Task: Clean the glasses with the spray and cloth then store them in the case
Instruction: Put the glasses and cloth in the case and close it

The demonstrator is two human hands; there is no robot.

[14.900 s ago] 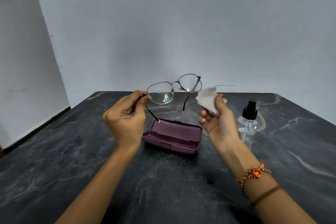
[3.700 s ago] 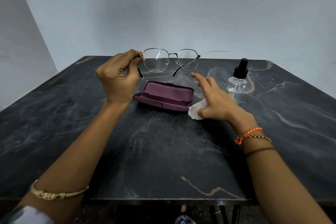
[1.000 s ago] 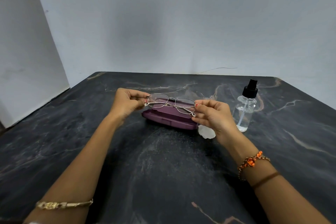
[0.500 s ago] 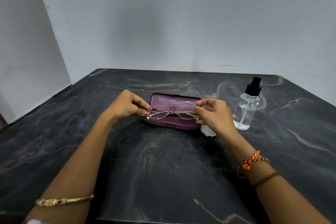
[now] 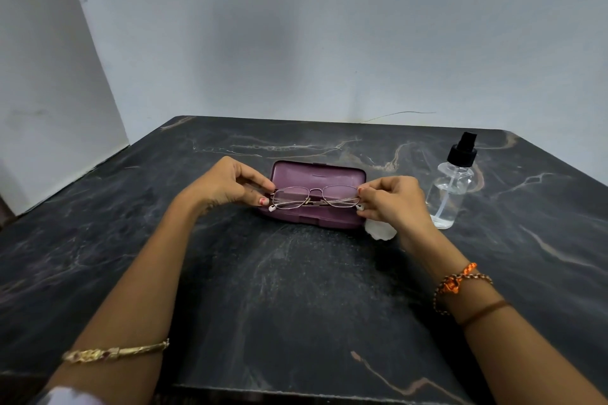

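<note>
Dark marble tabletop [image 5: 296, 289] carries the open purple case [image 5: 317, 174], over which left hand [image 5: 227, 186] and right hand [image 5: 393, 200] pinch the folded glasses [image 5: 316, 198], seemingly clean; lowering and closing remain, cloth [image 5: 378, 231] under the right wrist.

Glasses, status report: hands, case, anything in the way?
Both hands, left and right, grip folded glasses over open case. Cloth beside case, not blocking.

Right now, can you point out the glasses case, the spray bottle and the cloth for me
glasses case [image 5: 317, 174], head view, on the inside of the open lid.
spray bottle [image 5: 448, 197], head view, on the clear body below the black nozzle.
cloth [image 5: 380, 231], head view, on the white bit showing under the right hand.
</note>
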